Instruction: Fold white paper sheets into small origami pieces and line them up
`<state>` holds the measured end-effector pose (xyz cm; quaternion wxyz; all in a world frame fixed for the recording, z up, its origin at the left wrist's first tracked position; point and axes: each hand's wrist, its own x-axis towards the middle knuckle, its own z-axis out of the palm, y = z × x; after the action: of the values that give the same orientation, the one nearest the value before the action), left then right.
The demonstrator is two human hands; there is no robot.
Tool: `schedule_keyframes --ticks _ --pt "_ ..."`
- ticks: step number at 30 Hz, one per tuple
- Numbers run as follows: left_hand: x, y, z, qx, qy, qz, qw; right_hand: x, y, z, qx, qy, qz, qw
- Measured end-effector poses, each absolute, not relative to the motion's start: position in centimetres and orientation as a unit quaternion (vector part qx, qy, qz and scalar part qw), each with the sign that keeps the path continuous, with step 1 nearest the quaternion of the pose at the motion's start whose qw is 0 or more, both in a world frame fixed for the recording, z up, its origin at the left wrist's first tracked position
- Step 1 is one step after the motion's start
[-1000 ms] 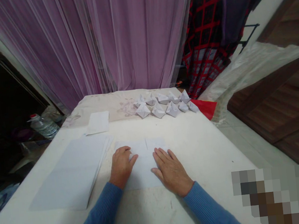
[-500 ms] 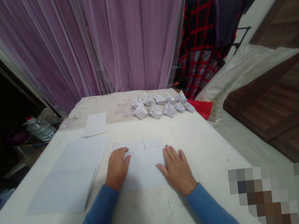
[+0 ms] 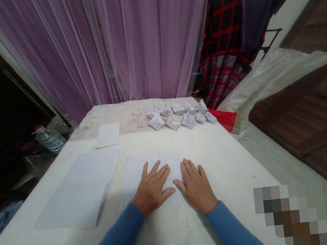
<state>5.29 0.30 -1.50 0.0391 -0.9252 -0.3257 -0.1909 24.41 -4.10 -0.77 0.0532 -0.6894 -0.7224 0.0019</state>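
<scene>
our left hand (image 3: 151, 191) and our right hand (image 3: 196, 187) are lying palm down with the fingers spread flat, neither one clenching or gripping anything. they are pressing on a creased sheet of white paper (image 3: 134, 176), which is sitting straight ahead of us near the middle of the worktop (image 3: 214, 160), just past our wrists. its longer side appears to be running across us from left to right, with a crease (image 3: 160, 158) running away from us up its middle. our left hand is covering more of the sheet, while our right hand is resting at its right edge. to the left, a thick stack of paper (image 3: 77, 190) is lying just beside the sheet, and a small sheet (image 3: 108, 135) is lying nearer the far edge. along that far edge, rows of folded paper boats (image 3: 177, 117) are sitting, with a piece of red paper (image 3: 224, 119) poking out past the far right corner.
</scene>
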Motion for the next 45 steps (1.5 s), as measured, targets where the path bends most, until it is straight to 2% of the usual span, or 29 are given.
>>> schedule_keyframes --ticks 6,18,30,40,45 --pt "4.9 0.2 -1.9 -0.912 -0.36 -0.192 0.051 24.2 -4.2 -0.4 -0.694 -0.719 0.006 0.05" --pt "-1.0 -0.2 -0.3 -0.907 -0.406 -0.109 0.04 24.2 -4.0 -0.6 -0.698 -0.714 0.01 0.053" --pt "-3.2 -0.6 0.4 -0.898 -0.432 -0.074 0.039 24.2 -4.0 -0.5 -0.699 -0.714 0.014 0.049" --pt "-3.3 -0.1 1.7 -0.878 -0.467 -0.101 0.011 24.3 -3.9 -1.1 -0.695 -0.713 0.009 0.092" --pt "-1.6 1.1 3.0 -0.848 -0.509 -0.145 -0.012 24.7 -3.5 -1.6 -0.699 -0.7 0.002 0.149"
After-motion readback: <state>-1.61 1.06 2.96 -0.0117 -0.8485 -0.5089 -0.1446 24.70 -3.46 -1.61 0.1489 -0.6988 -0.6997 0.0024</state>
